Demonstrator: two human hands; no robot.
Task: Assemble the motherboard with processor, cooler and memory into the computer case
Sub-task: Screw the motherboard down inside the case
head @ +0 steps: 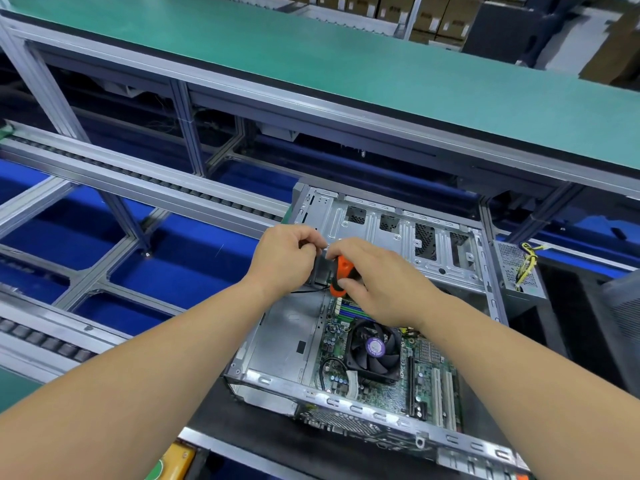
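Both hands meet over the far left corner of the open case (446, 258), which lies on its side on a dark mat (242, 420).

The right hand (377, 278) wraps its fingers around an orange-handled screwdriver (341, 271). The handle shows between thumb and fingers, tilted, its lower end pointing down toward the board. The tip is hidden behind the hands, so what it touches cannot be told. The grip is narrow and closed on the handle.

The left hand (284, 258) is curled, its fingertips pinched together just beside the top of the screwdriver. They seem to pinch something small and pale at that point, but it is too small to name. Just under this hand sits a small black part (320, 271), with a thin black wire (304, 291) running left from it. Whether the hand touches that part cannot be told.

The motherboard (426, 379) lies inside the case, in its right half as seen, with the cooler (374, 349) and its black fan mounted near the middle. Blue and green memory slots (349, 311) show just beyond the cooler, partly under the right wrist. The case's bare metal floor (284, 341) lies left of the board.

A power supply (519, 271) with yellow and black wires stands just right of the case. A roller conveyor (138, 174) runs on the left, and a green shelf (311, 64) spans above.
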